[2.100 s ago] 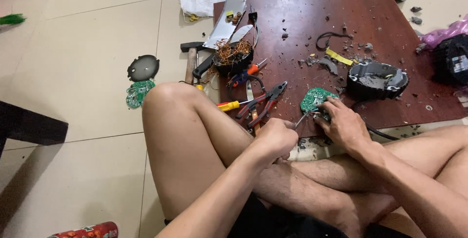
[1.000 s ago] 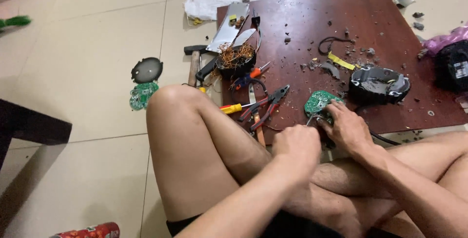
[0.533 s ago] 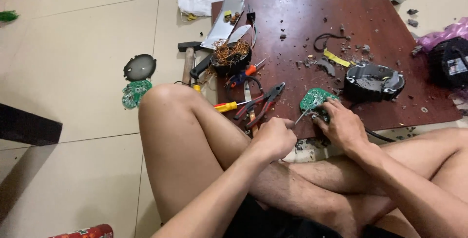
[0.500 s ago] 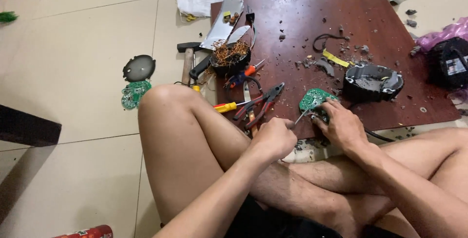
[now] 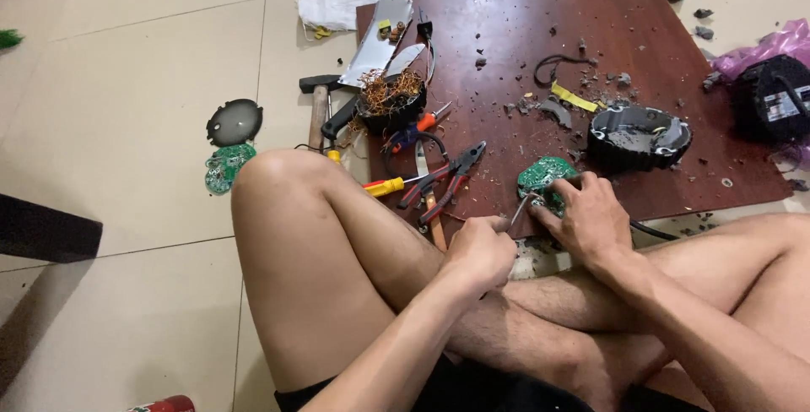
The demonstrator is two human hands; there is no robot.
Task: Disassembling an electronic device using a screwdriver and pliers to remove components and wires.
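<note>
Seated on the floor, right hand (image 5: 591, 214) pins the green board (image 5: 544, 177) at the worktop (image 5: 641, 15) edge, steadying it while the clenched left hand (image 5: 479, 252) drives a thin tool (image 5: 520, 208) under it.

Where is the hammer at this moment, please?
In the head view, the hammer lies on the tiled floor by the left edge of the brown board, between the dark round disc and the black cup of copper wire.

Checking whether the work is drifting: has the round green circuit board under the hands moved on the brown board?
No. The green circuit board sits at the brown board's near edge, left of the black round housing, as before.
</note>
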